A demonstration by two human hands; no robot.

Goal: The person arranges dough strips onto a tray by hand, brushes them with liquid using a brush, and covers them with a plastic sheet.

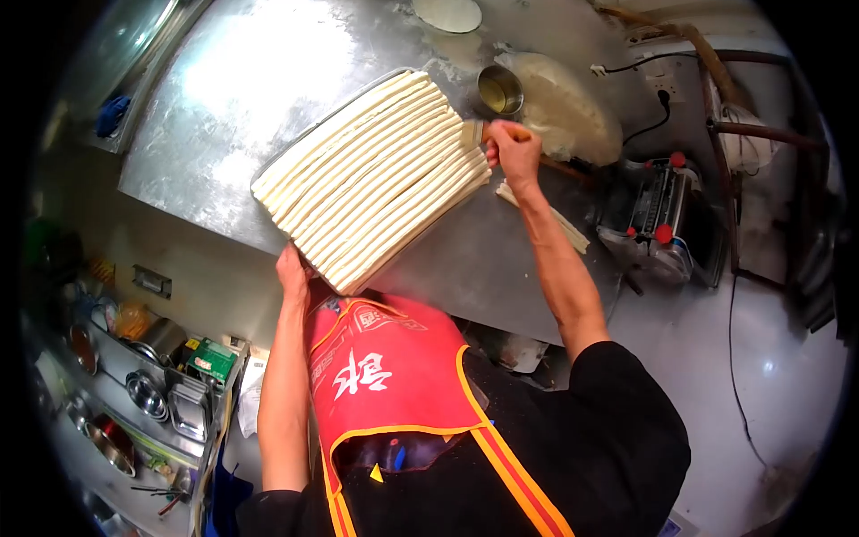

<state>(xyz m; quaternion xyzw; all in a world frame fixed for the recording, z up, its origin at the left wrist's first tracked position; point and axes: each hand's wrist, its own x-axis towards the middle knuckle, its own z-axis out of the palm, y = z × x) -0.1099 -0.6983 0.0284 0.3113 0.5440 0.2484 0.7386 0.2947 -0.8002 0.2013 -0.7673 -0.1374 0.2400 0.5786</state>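
Long pale dough strips (367,179) lie side by side in a stack on a tray, whose thin metal rim (331,121) shows along the far left side. My right hand (514,152) is closed round the handle of a brush (472,133), whose bristles touch the right ends of the strips. At the tray's near left corner is my left hand (293,271), its fingers curled against the edge and partly hidden. Just beyond my right hand stands a metal cup (499,89) with yellowish liquid. A few loose strips (559,219) lie right of the stack.
The metal table (197,170) carries a floury dough mass (564,107) and a pale round disc (447,12). At the right stands a machine with red knobs (662,215), near black cables. Shelves with metal bowls (146,394) are at the lower left.
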